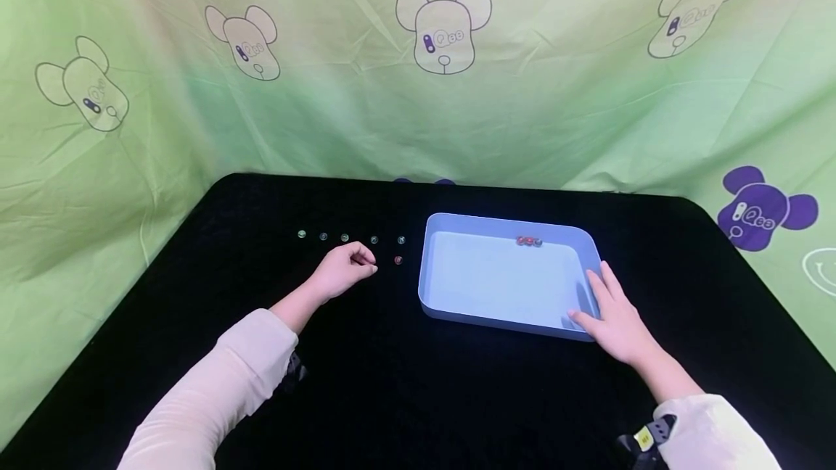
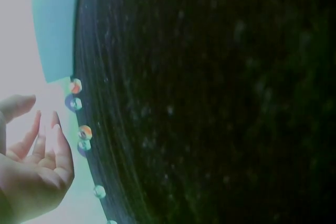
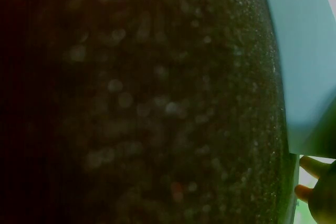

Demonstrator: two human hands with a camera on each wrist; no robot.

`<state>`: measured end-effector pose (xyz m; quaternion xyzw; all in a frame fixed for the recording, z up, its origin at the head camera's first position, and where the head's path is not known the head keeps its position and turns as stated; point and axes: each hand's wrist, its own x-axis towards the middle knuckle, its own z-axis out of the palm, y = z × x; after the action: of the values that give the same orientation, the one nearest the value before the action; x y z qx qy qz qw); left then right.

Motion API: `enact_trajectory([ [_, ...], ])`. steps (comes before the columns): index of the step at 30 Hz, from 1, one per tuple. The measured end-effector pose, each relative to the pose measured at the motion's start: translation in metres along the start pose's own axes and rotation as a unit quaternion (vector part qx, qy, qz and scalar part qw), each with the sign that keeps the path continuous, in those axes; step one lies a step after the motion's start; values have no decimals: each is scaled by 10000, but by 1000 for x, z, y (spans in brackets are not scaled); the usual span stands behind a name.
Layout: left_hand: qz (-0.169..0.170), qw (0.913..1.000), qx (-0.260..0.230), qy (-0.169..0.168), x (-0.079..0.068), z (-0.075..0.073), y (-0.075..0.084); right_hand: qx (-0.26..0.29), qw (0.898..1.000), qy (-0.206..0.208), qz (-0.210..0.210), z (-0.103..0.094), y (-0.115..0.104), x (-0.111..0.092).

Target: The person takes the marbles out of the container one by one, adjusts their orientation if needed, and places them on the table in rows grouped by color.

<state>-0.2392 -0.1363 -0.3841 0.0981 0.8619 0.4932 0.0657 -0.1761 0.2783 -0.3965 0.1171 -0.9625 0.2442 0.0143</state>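
My left hand (image 1: 342, 269) hovers over the black cloth with its thumb and fingertips apart, as the left wrist view shows, and nothing between them. A red marble (image 1: 398, 260) lies just right of its fingertips. Several clear glass marbles (image 1: 374, 240) form a row behind the hand. Another orange-red marble (image 2: 84, 131) shows in the left wrist view, beyond the fingers. My right hand (image 1: 617, 321) rests on the front right corner of a blue tray (image 1: 503, 319), fingers spread, thumb over the inside. Near the tray's back wall sit three small marbles (image 1: 530, 241), some red.
A black cloth (image 1: 418, 390) covers the table. Green fabric (image 1: 326, 122) with bear-head prints hangs behind and at both sides. A dark strap device (image 1: 646, 441) sits at the right wrist.
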Motion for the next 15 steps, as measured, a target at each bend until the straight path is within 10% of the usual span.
enact_trajectory([
  [15,338,9977,-286,-511,-10,21,16,45,10000,23,-19,0,2,0],
])
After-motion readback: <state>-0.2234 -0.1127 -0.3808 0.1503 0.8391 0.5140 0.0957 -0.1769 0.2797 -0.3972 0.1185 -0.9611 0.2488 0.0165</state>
